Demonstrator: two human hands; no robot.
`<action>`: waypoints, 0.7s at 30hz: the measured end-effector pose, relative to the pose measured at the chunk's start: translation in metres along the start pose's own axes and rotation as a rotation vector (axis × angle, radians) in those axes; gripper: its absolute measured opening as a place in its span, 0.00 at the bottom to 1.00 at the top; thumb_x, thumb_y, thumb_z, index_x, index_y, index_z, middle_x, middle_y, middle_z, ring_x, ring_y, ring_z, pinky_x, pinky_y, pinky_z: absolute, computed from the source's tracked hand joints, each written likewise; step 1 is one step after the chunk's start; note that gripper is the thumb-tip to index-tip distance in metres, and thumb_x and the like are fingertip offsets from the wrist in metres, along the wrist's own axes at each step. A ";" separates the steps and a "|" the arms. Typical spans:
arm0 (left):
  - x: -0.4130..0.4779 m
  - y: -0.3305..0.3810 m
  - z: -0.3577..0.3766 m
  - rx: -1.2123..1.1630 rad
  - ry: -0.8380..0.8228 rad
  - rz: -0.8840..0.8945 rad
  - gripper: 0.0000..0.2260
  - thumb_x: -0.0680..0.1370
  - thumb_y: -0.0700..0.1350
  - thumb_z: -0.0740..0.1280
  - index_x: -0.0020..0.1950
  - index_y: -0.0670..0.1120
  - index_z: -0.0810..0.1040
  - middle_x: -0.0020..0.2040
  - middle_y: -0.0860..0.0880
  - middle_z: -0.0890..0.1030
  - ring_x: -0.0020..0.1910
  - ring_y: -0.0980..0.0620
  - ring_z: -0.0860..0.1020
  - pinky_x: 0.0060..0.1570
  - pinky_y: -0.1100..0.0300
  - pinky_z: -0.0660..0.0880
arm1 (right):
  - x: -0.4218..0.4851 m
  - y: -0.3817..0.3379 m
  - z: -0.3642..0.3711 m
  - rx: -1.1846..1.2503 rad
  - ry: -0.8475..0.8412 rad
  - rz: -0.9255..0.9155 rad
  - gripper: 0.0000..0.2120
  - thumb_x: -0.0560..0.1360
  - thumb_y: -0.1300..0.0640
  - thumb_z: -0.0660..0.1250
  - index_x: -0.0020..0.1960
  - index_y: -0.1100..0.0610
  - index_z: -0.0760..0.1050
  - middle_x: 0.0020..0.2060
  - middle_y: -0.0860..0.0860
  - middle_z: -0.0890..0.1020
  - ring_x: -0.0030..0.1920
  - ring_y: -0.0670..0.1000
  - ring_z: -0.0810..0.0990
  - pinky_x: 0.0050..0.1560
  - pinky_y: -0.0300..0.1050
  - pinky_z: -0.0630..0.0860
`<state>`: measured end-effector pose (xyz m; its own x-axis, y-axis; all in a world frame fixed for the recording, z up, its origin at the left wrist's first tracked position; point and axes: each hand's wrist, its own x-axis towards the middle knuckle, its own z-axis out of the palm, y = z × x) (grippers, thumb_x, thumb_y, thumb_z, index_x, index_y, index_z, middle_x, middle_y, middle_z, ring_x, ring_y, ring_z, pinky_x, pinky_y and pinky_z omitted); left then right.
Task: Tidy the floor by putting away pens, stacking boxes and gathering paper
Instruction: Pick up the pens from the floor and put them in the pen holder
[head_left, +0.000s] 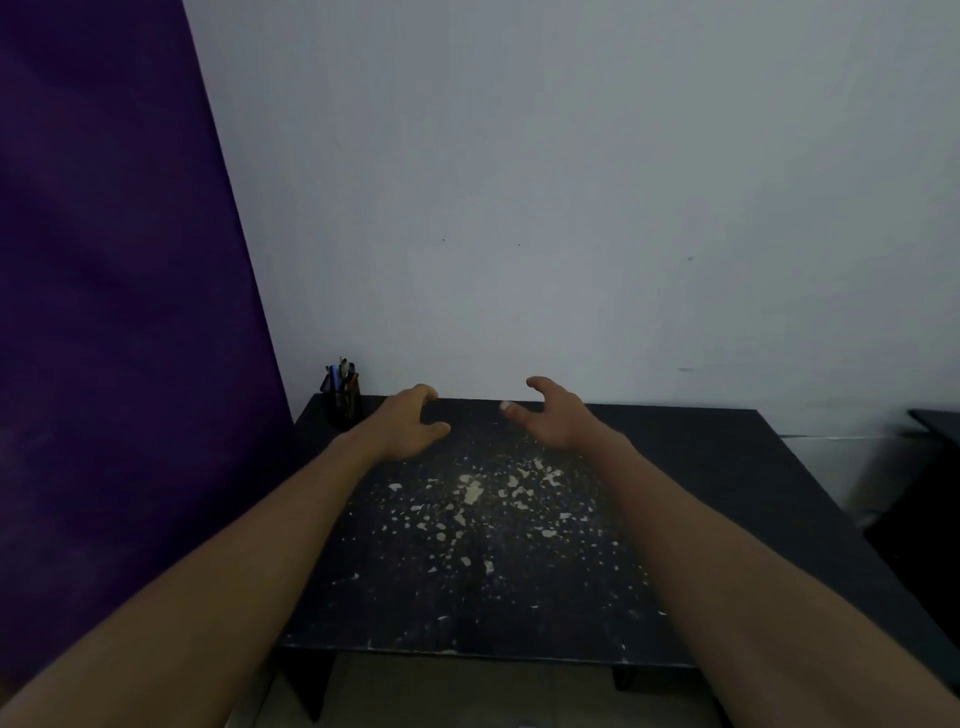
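Both my arms reach forward over a low black table (701, 519) whose top is worn with pale chipped patches. My left hand (410, 423) hovers above the far left part of the top, fingers loosely curled, holding nothing. My right hand (550, 418) is beside it to the right, palm turned inward, fingers loosely spread and empty. A dark pen holder (343, 395) with several pens stands at the table's back left corner, just left of my left hand. No boxes or paper are in view.
A purple panel (119, 312) fills the left side. A pale wall (571, 182) rises directly behind the table. Part of another dark piece of furniture (935, 421) shows at the right edge. A strip of light floor (467, 696) shows under the table's front edge.
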<state>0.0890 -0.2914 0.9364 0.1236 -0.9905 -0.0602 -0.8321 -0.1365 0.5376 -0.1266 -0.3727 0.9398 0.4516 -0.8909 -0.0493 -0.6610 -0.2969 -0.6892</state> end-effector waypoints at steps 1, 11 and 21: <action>-0.002 0.000 0.004 -0.006 -0.012 0.004 0.28 0.77 0.53 0.65 0.74 0.44 0.61 0.73 0.44 0.66 0.70 0.46 0.67 0.69 0.52 0.66 | -0.004 0.000 0.001 0.005 -0.002 0.009 0.38 0.74 0.38 0.64 0.76 0.56 0.55 0.75 0.54 0.62 0.73 0.56 0.63 0.70 0.51 0.63; -0.030 -0.009 0.019 -0.030 -0.049 0.062 0.27 0.78 0.51 0.65 0.73 0.43 0.62 0.72 0.43 0.66 0.70 0.46 0.67 0.68 0.53 0.67 | -0.044 -0.009 0.015 -0.006 -0.002 0.086 0.38 0.74 0.38 0.64 0.76 0.56 0.55 0.75 0.55 0.61 0.73 0.57 0.63 0.70 0.53 0.64; -0.060 -0.016 0.032 -0.064 -0.069 0.084 0.25 0.78 0.50 0.65 0.72 0.44 0.63 0.71 0.44 0.68 0.68 0.46 0.69 0.67 0.53 0.68 | -0.086 -0.012 0.040 -0.018 0.026 0.110 0.38 0.75 0.39 0.64 0.76 0.56 0.55 0.74 0.56 0.62 0.72 0.58 0.64 0.69 0.51 0.64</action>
<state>0.0774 -0.2301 0.9048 0.0156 -0.9975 -0.0692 -0.8015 -0.0538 0.5956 -0.1336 -0.2793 0.9230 0.3599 -0.9271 -0.1048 -0.7162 -0.2026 -0.6678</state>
